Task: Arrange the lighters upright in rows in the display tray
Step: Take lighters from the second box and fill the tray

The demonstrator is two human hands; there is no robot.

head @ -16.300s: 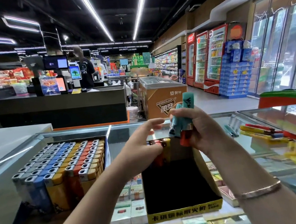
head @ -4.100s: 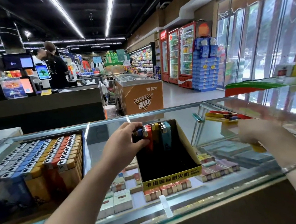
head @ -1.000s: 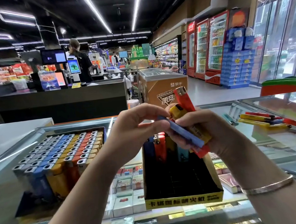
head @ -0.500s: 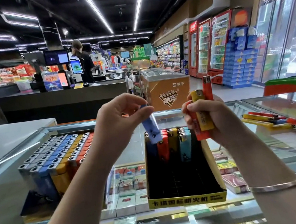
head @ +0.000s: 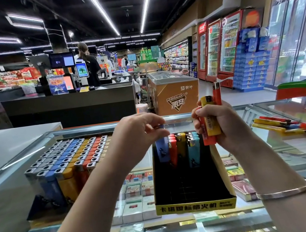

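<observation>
A black display tray (head: 196, 205) with a yellow front label stands on the glass counter. Its back rows hold upright lighters: red (head: 173, 152), yellow (head: 181, 145) and light blue (head: 194, 152). My left hand (head: 141, 135) pinches the top of a blue lighter (head: 162, 151) standing upright in the tray's back left corner. My right hand (head: 221, 126) hovers over the tray's right rear edge, gripping a yellow lighter (head: 210, 118) and red lighters (head: 217, 93) upright.
A full tray of lighters (head: 65, 166) stands to the left on the glass counter (head: 201, 226). Loose yellow and red lighters (head: 286, 127) lie on the glass at right. Cigarette packs show under the glass. A checkout desk and freezer stand beyond.
My left hand has lowered the blue lighter from above the tray down into the back left corner. My right hand keeps its bundle of lighters, shifted slightly right.
</observation>
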